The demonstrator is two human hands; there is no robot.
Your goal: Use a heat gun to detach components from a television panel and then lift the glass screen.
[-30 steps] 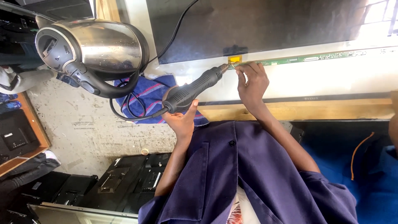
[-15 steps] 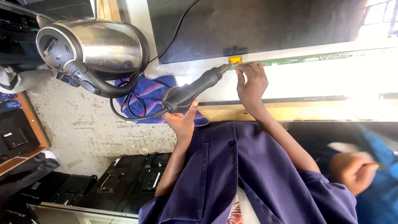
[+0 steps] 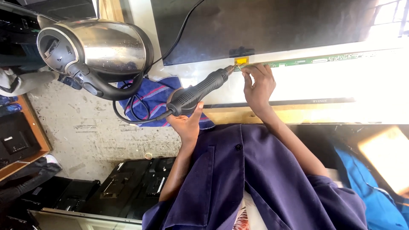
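My left hand point(image 3: 186, 123) grips the black handle of a corded soldering tool point(image 3: 200, 91). Its tip touches a small yellow tab point(image 3: 241, 61) at the end of a narrow green circuit strip point(image 3: 315, 59). That strip runs along the edge of a dark flat screen panel point(image 3: 264, 25) lying on a bright white sheet point(image 3: 341, 83). My right hand point(image 3: 257, 85) rests on the sheet, and its fingertips pinch the strip right beside the tab and the tool tip. Both forearms come out of purple sleeves.
A steel electric kettle point(image 3: 96, 47) with a black handle fills the upper left. A blue striped cloth point(image 3: 149, 100) with a black cable on it lies near the tool. Black screen units point(image 3: 128, 187) sit at lower left. A blurred tan shape point(image 3: 383, 157) and blue cloth are at right.
My hands and the tool have stayed in place. At the right edge another person's hand came into view half a second ago, and a blurred tan shape now fills that spot.
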